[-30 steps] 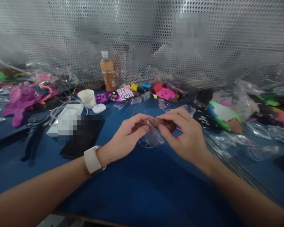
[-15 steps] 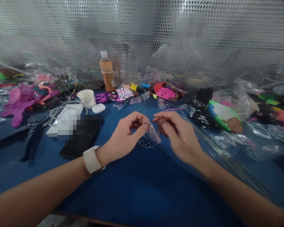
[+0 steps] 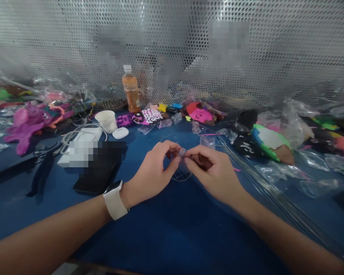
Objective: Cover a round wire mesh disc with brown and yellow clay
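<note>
The left hand (image 3: 153, 168) and right hand (image 3: 218, 173) meet mid-table (image 3: 166, 229), fingertips pinched on what seems a scrap of clear film (image 3: 182, 152), partly hidden, by wire mesh (image 3: 182, 175). Light, opposed pinches suit thin film. Elbow room runs toward the near edge, between black phone (image 3: 96, 179) and wires (image 3: 275, 194).

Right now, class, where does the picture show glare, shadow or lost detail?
Head view: glints on the plastic wrappers at right; head view: soft shadow on the blue table below the left hand and right hand; head view: mosaic blocks over part of the white box; head view: the small clear piece between them too blurred to identify.
</note>
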### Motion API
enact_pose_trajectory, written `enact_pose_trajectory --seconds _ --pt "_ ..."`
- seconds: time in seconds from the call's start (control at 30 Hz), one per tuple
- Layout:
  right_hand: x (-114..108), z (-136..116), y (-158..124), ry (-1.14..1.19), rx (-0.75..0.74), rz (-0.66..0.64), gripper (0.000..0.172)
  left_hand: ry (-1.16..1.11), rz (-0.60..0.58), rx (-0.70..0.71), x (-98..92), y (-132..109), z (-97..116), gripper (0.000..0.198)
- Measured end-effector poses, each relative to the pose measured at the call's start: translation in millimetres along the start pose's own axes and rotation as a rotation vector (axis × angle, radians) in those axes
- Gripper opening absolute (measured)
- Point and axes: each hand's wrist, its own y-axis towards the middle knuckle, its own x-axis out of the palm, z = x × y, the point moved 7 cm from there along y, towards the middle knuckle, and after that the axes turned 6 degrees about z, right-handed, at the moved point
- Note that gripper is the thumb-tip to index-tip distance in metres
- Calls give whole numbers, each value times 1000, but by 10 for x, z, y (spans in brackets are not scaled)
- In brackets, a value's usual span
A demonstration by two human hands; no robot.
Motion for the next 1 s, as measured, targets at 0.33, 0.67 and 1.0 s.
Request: enact_pose_trajectory --seconds 0.33,0.67,1.0 --pt "64 81 -61 316 172 -7 16 341 2 361 -34 -9 138 24" --pt "122 152 -72 690 400 11 19 277 0 398 -47 -30 203 30" --pt "116 275 -41 811 542 56 13 47 -43 286 -6 -15 151 35"
